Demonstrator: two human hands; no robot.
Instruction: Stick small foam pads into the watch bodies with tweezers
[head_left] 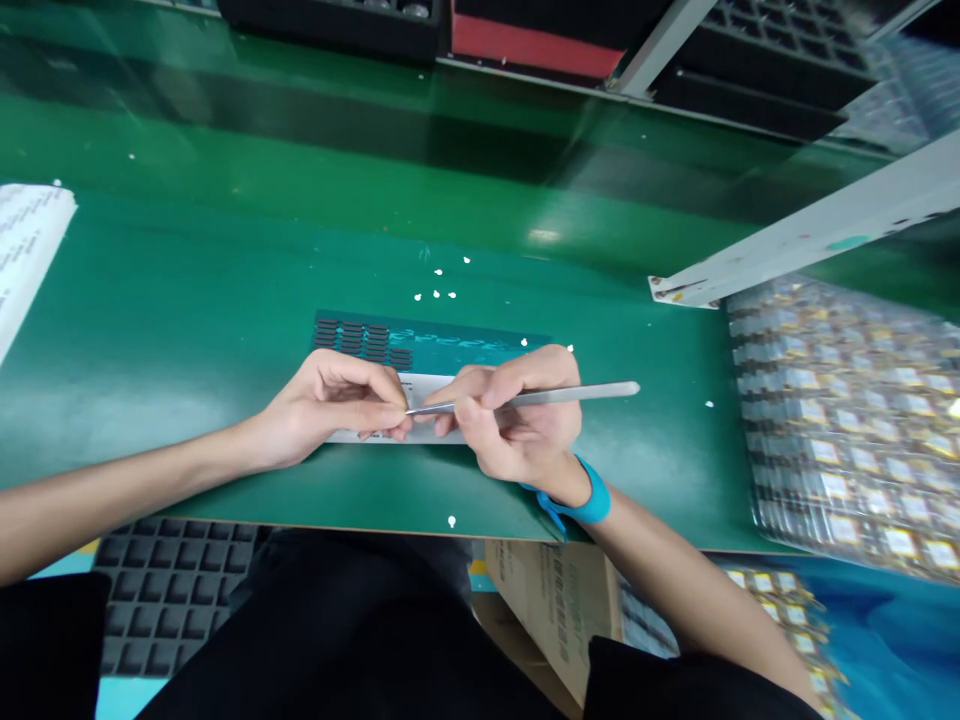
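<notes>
My left hand (337,400) is closed in a pinch, thumb against forefinger, at the pointed end of a pair of metal tweezers (600,391). Whatever sits between those fingertips is too small and covered to name. My right hand (529,410), with a blue band on its wrist, grips the tweezers, their tip pointing left. Beneath both hands lies a white sheet (346,437), mostly covered. Just behind it is a teal sheet (480,333) bearing rows of small dark strips (366,338) on its left part. Several tiny white bits (436,294) are scattered on the green tabletop (225,270).
Stacked clear trays of small parts (832,430) stand at the right, near a white post (787,228). White printed paper (30,245) lies far left. Below the table's front edge are a dark compartment tray (176,590) and a cardboard box (562,600).
</notes>
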